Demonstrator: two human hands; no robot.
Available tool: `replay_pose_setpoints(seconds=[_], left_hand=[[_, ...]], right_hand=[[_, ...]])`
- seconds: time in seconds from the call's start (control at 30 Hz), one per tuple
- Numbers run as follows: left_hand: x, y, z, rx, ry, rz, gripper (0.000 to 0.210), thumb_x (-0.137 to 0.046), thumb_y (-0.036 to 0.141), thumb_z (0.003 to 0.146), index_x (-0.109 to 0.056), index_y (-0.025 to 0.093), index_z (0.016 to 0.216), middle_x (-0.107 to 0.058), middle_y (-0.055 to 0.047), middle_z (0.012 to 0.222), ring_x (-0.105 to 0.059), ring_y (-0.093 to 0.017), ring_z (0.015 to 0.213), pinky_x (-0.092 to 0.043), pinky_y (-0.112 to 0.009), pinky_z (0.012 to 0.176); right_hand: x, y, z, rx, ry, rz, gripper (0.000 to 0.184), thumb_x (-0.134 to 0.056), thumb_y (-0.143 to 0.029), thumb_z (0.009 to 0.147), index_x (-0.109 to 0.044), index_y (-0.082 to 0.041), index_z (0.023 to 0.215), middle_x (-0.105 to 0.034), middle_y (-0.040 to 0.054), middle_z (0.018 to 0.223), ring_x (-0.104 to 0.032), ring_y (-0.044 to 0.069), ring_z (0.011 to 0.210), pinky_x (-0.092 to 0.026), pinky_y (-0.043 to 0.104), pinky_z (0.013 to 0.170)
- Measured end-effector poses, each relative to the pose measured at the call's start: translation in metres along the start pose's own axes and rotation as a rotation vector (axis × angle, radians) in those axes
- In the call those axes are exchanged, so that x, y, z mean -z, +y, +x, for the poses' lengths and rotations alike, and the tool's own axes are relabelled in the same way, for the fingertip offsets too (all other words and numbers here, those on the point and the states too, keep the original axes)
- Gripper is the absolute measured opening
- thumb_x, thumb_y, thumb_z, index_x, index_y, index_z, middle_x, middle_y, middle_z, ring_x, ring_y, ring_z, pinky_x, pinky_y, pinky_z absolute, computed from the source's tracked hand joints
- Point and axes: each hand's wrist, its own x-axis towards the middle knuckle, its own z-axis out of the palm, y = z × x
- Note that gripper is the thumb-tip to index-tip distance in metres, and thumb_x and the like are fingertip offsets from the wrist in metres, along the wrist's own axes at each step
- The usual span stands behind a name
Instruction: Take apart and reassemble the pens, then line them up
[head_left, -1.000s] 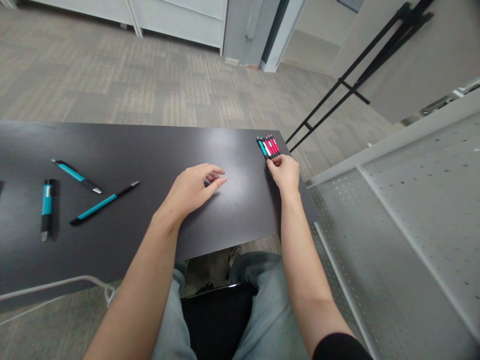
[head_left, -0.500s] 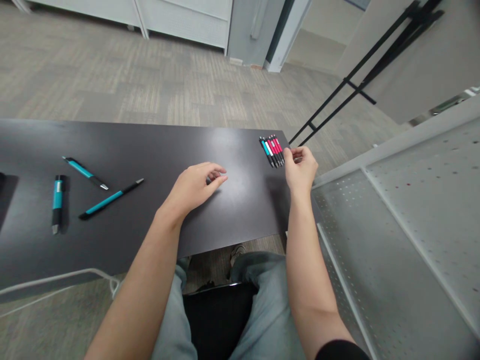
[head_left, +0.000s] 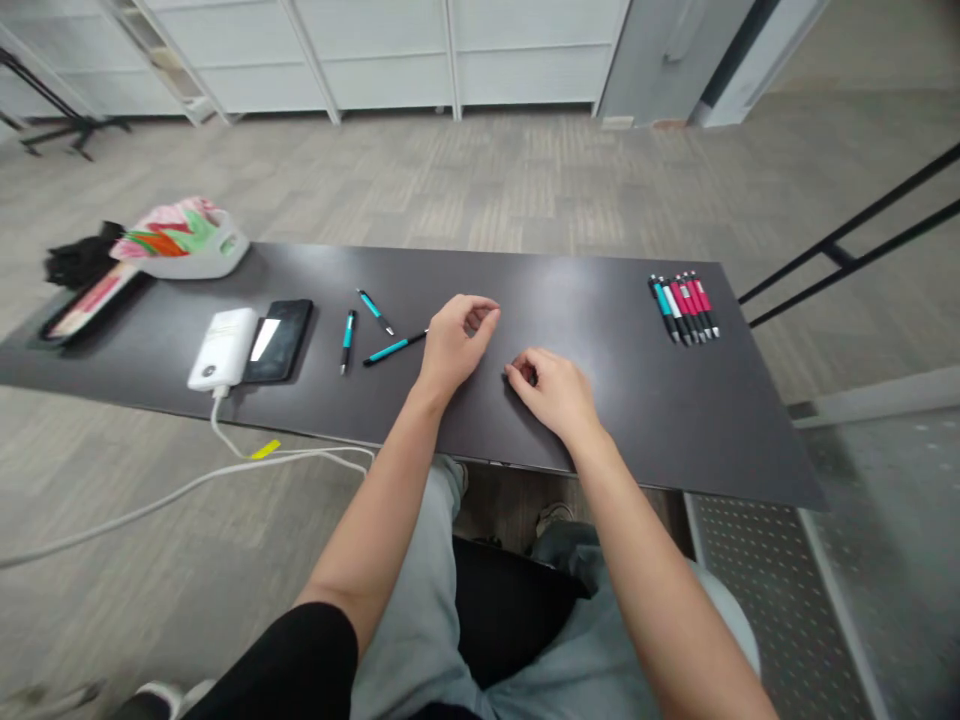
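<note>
Over the middle of the table, my left hand [head_left: 459, 345] has loosely bent fingers, with a gap to the thumb and nothing in it. It covers or hides the tip of a teal and black pen [head_left: 395, 348]. Two more teal pens lie loose beyond it, one slanted [head_left: 375, 311] and one pointing towards me [head_left: 348, 342]. My right hand [head_left: 555, 392] is low over the table, its fingers loosely curled and no object visible in them. At the right end, a teal pen [head_left: 664, 306], a white pen [head_left: 675, 310] and several red pens [head_left: 694, 305] lie side by side.
Left on the dark table [head_left: 615, 300] are a black phone [head_left: 289, 340] and a white power bank [head_left: 223, 348] with a white cable [head_left: 217, 415]. Farther left stand a white basket [head_left: 217, 255] with colourful cloth and a dark tray [head_left: 94, 305]. A perforated metal panel [head_left: 780, 580] is at right.
My right hand has left the row of pens and come left to the table's middle. The view has swung left, bringing in the phone, power bank and basket.
</note>
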Motion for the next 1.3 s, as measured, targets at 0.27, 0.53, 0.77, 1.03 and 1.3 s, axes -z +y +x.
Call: replay_pose_setpoints(seconds=[0.27,0.53,0.77,1.03,1.3], left_hand=[[0.107,-0.032,-0.059,0.25,0.129,0.531,0.022,-0.076,0.028,0.102,-0.079,0.023,0.123,-0.076,-0.01,0.114,-0.071,-0.032,0.103,-0.06,-0.05,0.108],[0.118,-0.034,-0.057,0.384,0.004,0.634,0.007,-0.077,0.031,0.103,-0.078,0.025,0.104,-0.073,-0.012,0.111,-0.073,-0.037,0.111,-0.061,-0.054,0.108],[0.098,-0.027,-0.039,0.353,0.049,0.144,0.011,-0.078,0.031,0.103,-0.069,0.026,0.106,-0.073,0.0,0.095,-0.065,-0.019,0.074,-0.055,-0.034,0.078],[0.004,0.017,0.01,0.35,-0.097,-0.368,0.04,-0.094,0.051,0.098,-0.068,0.023,0.112,-0.08,-0.002,0.095,-0.076,-0.016,0.073,-0.054,-0.026,0.067],[-0.049,0.027,0.016,0.27,-0.142,-0.608,0.057,-0.103,0.067,0.086,-0.072,0.023,0.106,-0.085,-0.006,0.099,-0.081,-0.018,0.082,-0.067,-0.033,0.086]], right_hand=[[-0.007,0.005,0.008,-0.019,-0.036,-0.094,0.022,-0.066,-0.041,0.111,-0.066,-0.032,0.09,-0.084,0.0087,0.099,-0.073,0.033,0.087,-0.04,0.043,0.075],[-0.004,-0.001,0.01,-0.017,-0.073,-0.168,0.018,-0.064,-0.037,0.113,-0.071,-0.032,0.097,-0.087,0.0081,0.109,-0.078,0.032,0.098,-0.049,0.044,0.081],[-0.009,0.005,0.013,-0.012,-0.003,-0.011,0.02,-0.07,-0.044,0.11,-0.071,-0.034,0.092,-0.082,0.0067,0.093,-0.075,0.033,0.087,-0.048,0.044,0.076],[-0.01,0.019,0.021,-0.011,0.175,0.523,0.041,-0.084,-0.072,0.099,-0.071,-0.033,0.106,-0.08,0.0039,0.098,-0.067,0.026,0.076,-0.054,0.043,0.076],[0.023,0.029,0.014,-0.113,0.265,0.573,0.047,-0.084,-0.072,0.097,-0.074,-0.029,0.114,-0.082,0.0047,0.103,-0.066,0.023,0.082,-0.056,0.038,0.077]])
